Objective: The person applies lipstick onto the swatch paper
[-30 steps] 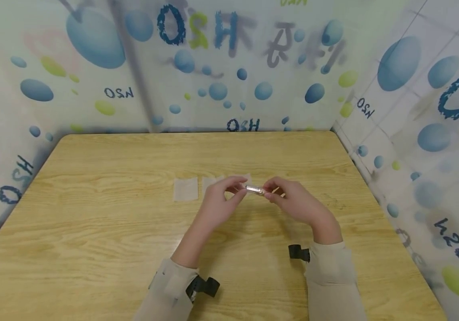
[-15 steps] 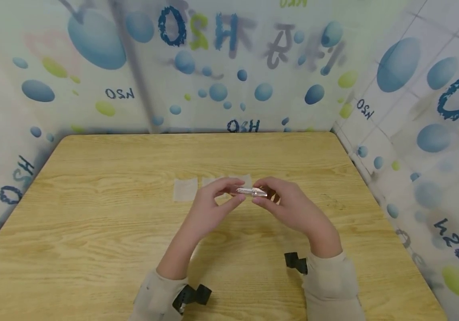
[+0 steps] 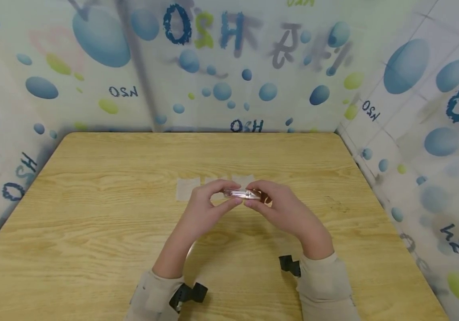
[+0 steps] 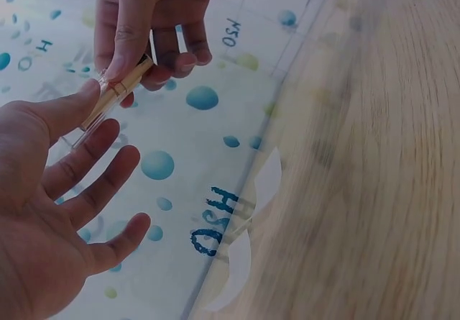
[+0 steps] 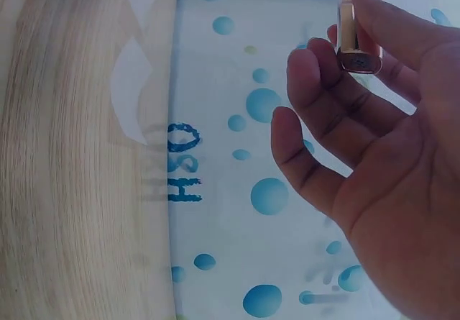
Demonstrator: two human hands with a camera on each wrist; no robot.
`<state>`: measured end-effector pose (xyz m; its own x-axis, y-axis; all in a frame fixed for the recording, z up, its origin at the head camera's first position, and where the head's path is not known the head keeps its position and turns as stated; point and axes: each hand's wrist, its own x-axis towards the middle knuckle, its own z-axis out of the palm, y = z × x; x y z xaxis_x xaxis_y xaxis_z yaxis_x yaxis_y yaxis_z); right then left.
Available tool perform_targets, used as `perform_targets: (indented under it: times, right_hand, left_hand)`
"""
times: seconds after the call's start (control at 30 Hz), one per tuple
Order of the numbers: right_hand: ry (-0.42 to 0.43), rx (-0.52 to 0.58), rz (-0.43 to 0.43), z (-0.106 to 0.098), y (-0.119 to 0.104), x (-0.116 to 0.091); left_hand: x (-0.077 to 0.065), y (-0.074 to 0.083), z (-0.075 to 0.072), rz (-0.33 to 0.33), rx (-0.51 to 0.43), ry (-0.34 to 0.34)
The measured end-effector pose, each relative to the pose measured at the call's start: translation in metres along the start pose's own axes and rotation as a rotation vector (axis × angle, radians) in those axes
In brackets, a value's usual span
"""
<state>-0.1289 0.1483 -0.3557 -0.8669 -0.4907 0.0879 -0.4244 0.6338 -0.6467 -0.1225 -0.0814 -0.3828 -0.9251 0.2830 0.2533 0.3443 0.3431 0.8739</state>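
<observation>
A slim shiny lipstick tube (image 3: 237,194) with a clear end and a gold body is held level above the table, between both hands. My left hand (image 3: 205,209) pinches its clear end with thumb and index finger, while the other fingers spread loosely in the left wrist view. On the gold end, my right hand (image 3: 285,211) has its thumb and fingers closed. The gold base (image 5: 359,61) of the tube shows in the right wrist view. Fingers cover parts of the tube in each view.
Behind the hands, a row of thin whitish squares lies on the wooden table (image 3: 93,223); the left square (image 3: 186,189) shows most, and the right square (image 3: 243,179) is partly covered. A printed wall sheet (image 3: 221,67) borders the table's far edge.
The tube has shifted left and turned from a slant to nearly level. Both hands have drawn slightly nearer the body, and the right hand has moved left, closer to the left.
</observation>
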Motion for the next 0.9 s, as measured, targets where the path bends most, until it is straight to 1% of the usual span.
perform_targets:
  times: [0.27,0.57,0.73,0.9]
  right_hand:
    - [0.054,-0.016,-0.081,-0.0019,0.0033,0.0014]
    - [0.05,-0.019,-0.124,-0.0048,0.0014,0.0049]
    - [0.073,-0.033,-0.153,-0.0063,0.001,0.0056]
    - [0.091,-0.042,-0.15,-0.0064,0.0006,0.0068]
  left_hand:
    - [0.0,-0.0001,-0.0018,-0.007,0.009,0.022]
    - [-0.0011,-0.0012,-0.0034,-0.018,0.003,0.035]
    - [-0.0007,0.0,-0.0048,-0.019,0.009,0.044]
    - [0.0,0.002,-0.0068,-0.023,0.012,0.059]
